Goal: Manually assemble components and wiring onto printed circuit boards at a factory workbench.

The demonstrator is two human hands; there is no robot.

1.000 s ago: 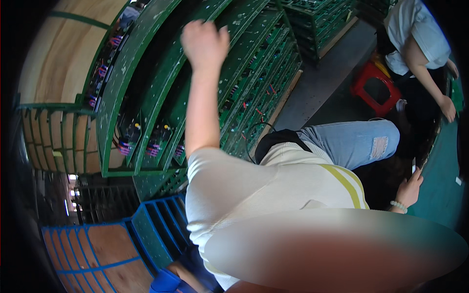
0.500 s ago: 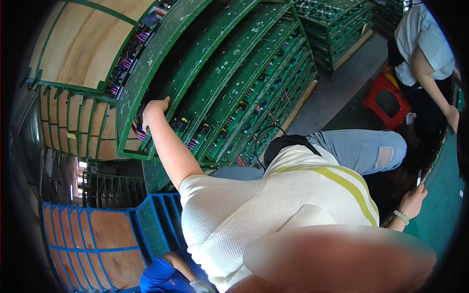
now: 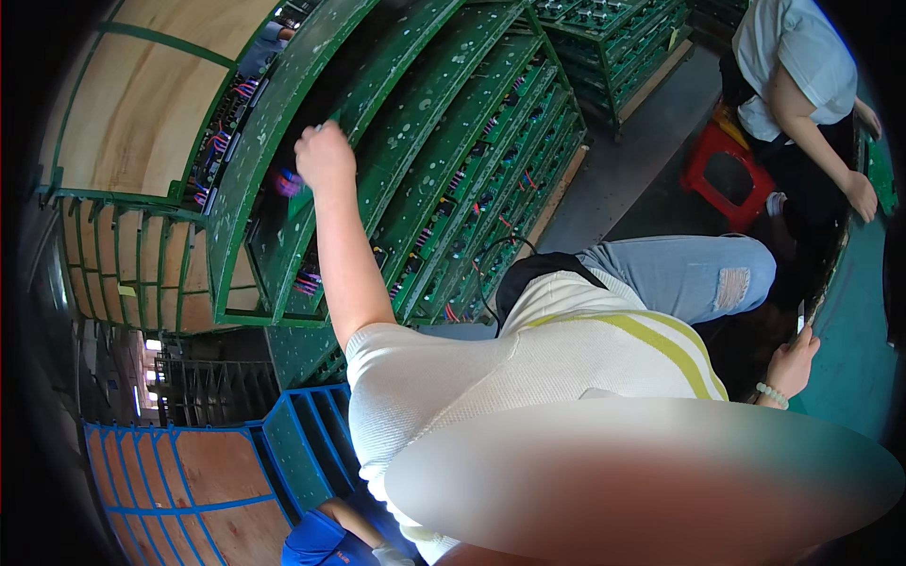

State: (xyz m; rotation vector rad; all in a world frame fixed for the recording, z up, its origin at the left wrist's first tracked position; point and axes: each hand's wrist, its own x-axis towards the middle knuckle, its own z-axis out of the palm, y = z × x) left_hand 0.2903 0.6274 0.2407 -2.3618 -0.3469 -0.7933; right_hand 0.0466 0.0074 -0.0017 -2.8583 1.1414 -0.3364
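At the far left, among the slanted green racks, the left hand reaches up on a bare, outstretched arm. Its fingers are curled into a narrow, nearly fist-like grip on the edge of a green circuit board that stands in a slot of the rack. The board is mostly covered by the hand; a strip of its green face shows just below the knuckles, and beside it on the left sits a small purple part. It may be that the fingers pinch the board's top edge, but the grip itself is turned away and hard to read.

The board is flat and thin, the same green as its neighbours, tilted with the slope of the rack. More boards with red, purple and black components fill the rows to the right.

Near the right edge, the right hand, with a pale bead bracelet at the wrist, hangs low beside the knee in light blue jeans. Its fingers seem loosely bent on a thin dark object; I cannot tell whether they grip it.

Farther right, another person in a white shirt bends beside a red stool.
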